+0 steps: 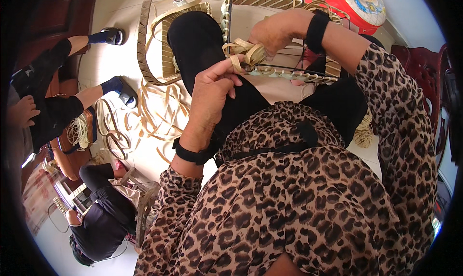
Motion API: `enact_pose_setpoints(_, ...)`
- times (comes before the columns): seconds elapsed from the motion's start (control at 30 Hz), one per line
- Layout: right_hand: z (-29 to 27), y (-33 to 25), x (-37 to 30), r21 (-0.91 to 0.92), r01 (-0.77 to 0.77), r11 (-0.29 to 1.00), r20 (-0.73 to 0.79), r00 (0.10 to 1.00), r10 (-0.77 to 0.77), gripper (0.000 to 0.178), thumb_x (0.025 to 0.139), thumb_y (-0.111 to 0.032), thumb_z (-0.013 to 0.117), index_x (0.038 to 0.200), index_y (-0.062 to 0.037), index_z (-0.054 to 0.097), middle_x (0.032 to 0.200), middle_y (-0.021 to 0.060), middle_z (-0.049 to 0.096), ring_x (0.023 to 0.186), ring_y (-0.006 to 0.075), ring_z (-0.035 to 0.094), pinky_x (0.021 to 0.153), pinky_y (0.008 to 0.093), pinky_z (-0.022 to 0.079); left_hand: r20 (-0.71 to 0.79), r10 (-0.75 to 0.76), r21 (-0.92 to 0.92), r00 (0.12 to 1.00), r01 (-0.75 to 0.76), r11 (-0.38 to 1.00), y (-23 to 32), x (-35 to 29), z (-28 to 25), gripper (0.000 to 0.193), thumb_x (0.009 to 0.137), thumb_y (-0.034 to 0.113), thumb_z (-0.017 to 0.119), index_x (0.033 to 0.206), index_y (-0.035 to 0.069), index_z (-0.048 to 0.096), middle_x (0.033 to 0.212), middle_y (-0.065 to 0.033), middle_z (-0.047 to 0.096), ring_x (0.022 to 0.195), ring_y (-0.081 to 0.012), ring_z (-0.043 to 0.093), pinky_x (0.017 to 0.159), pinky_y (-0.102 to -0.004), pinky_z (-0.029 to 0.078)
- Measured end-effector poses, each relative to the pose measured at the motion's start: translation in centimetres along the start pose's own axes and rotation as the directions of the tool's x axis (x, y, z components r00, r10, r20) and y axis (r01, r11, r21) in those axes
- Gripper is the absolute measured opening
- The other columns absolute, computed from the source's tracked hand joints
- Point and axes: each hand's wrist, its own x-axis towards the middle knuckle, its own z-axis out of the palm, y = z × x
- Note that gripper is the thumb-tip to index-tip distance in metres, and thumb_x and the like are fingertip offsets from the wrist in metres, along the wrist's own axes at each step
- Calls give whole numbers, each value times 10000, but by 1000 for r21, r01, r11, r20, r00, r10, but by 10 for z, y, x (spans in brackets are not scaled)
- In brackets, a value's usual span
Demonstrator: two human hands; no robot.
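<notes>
My right hand (pixel 274 34) is closed around a bundle of flat tan strip (pixel 255 54), gathered in loops. Beside it, my left hand (pixel 216 84) pinches a loop of the same strip between thumb and forefinger; its other fingers are curled. Both hands are over the near side of a dark wire basket frame (pixel 289 74), whose edges are wrapped with pale cord. The frame lies in front of me, by my black-trousered knees. Part of its far side is hidden behind my right hand and wrist.
A partly woven basket with a tall brown handle (pixel 142 40) stands left of my knee. Loose strips (pixel 154 112) litter the floor. A red stool (pixel 354 6) is at the far right, a carved wooden chair (pixel 427 68) at the right. Two people sit at the left.
</notes>
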Motion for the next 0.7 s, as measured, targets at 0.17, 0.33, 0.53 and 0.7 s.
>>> enact_pose_setpoints(0.17, -1, 1, 0, -3, -3, 1000, -25, 1000, 3, 331, 658, -122, 674, 965, -26, 593, 858, 171, 625, 832, 326, 586, 734, 393, 452, -68, 26, -58, 997, -30, 998, -3, -2, 10, 385, 769, -76, 460, 1140, -17, 547, 877, -61, 619, 721, -96, 557, 558, -182, 422)
enact_pose_setpoints(0.33, 0, -3, 1, -174, -174, 969, -177, 974, 143, 215, 667, -109, 622, 866, -26, 627, 817, 165, 630, 788, 326, 606, 685, 387, 479, -117, 43, -166, 992, -62, 984, 0, -1, 12, 346, 818, -36, 465, 1157, -20, 531, 867, -72, 621, 688, -101, 561, 531, -182, 418)
enact_pose_setpoints(0.53, 11, -7, 1, -263, -289, 921, -321, 926, 199, 145, 676, -76, 573, 792, -35, 650, 788, 151, 634, 760, 304, 623, 649, 374, 499, -168, 56, 221, 984, -18, 975, 15, 2, 7, 372, 786, -6, 500, 1150, 43, 563, 672, -33, 596, 541, -64, 525, 494, -174, 405)
enact_pose_setpoints(0.7, 15, -18, 0, -285, -238, 928, -303, 941, 149, 125, 672, -66, 573, 766, -43, 651, 761, 139, 634, 752, 300, 624, 639, 366, 500, -108, 264, 597, 959, -149, 788, 11, 4, 8, 444, 734, 15, 553, 1166, 118, 549, 614, -86, 565, 517, -154, 550, 523, -270, 437)
